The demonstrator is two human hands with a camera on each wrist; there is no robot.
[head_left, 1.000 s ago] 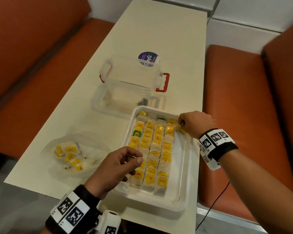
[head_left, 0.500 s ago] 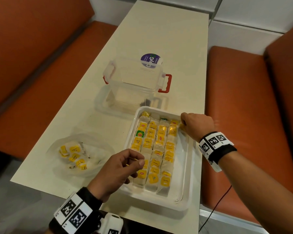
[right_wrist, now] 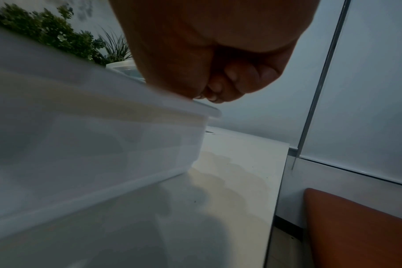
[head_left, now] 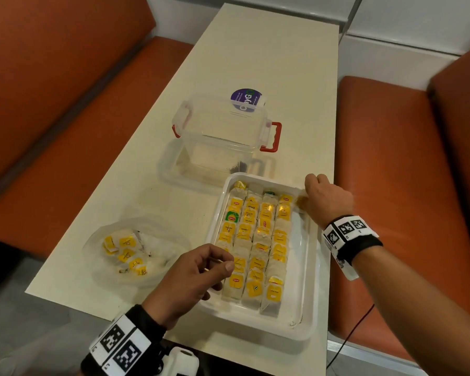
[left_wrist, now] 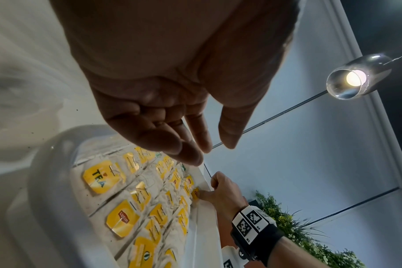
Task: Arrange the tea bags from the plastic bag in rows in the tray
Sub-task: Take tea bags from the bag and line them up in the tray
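Roughly 4 rows of tea bags (head_left: 257,240) fill the tray (head_left: 307,291). R hand (head_left: 327,198), far right corner, pinches one tea bag (head_left: 300,201). L hand (head_left: 190,278) hovers near-left, fingers loosely curled, holding nothing. Plastic bag (head_left: 136,251) lies left.

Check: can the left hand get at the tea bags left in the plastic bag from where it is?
Probably yes. The left hand hovers over the tray's near-left corner, holding nothing, and the plastic bag lies open just to its left with nothing between them.
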